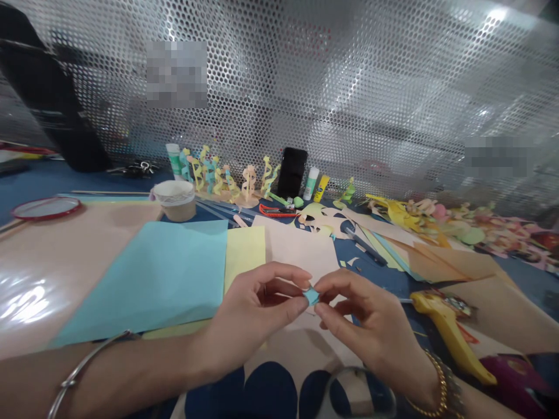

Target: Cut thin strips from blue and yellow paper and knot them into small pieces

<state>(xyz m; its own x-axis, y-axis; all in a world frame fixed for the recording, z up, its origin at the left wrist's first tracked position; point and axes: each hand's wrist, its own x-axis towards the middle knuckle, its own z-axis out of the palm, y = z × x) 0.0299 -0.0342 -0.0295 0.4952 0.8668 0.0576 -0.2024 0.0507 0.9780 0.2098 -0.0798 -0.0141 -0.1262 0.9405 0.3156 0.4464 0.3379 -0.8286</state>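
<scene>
Perforated screen (262,87): fills the upper half of the frame, behind the table (26,186). Blue sheet (174,279): left of centre, lapping against a yellow sheet (245,250), with a pale sheet (301,244) to the right of it, running toward the hands. Left hand (257,308) and right hand (367,314): centre of the frame, facing each other with fingertips nearly meeting. Yellow tool (449,331): lower right, just beside the right wrist. Tub (179,201): left of upper centre. Phone (292,171): upright at the foot of the screen. Knife (277,210): red, lying below the phone.

Blue piece (311,296): smallest item, at frame centre, between the two hands. The left grip pinches it by thumb and forefinger at its left edge; the right grip closes on its right edge, forefinger above and thumb below. The piece thus lies to the right of the left fingertips and to the left of the right ones, neither hand clearly nearer. Its outline is compact and partly covered by fingers; a long axis cannot be told.
</scene>
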